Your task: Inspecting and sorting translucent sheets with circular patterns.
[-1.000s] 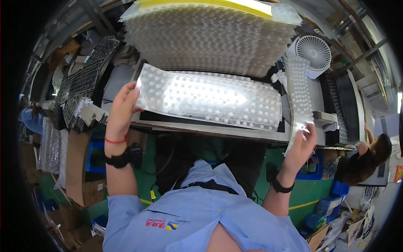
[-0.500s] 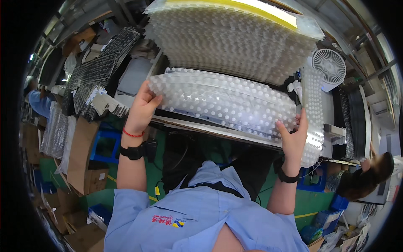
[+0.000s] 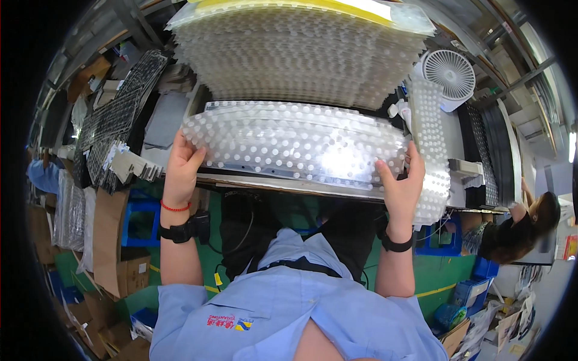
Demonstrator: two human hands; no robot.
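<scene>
A long, clear plastic sheet covered with round white dots (image 3: 283,141) stretches between my two hands, slightly bowed and shining under the light. My left hand (image 3: 182,165) pinches its left end between thumb and fingers. At the right end my right hand (image 3: 403,180) grips it the same way, with the fingertips partly behind the sheet. Beneath it lies a flat grey panel (image 3: 250,168), mostly covered, on the workbench. Just beyond rises a tall stack of similar dotted sheets (image 3: 295,66), topped with a yellow strip.
Right of my right hand, more dotted sheeting (image 3: 428,120) hangs over the bench edge near a white fan (image 3: 448,75). Dark grid trays (image 3: 117,111) and grey pads (image 3: 165,120) are on the left. Cardboard (image 3: 108,240) and blue stools (image 3: 139,222) stand below. Another person (image 3: 518,234) is at far right.
The view has shifted, so the bench and stack appear farther left. The dotted sheet now looks more level between my hands, and both hands keep their hold.
</scene>
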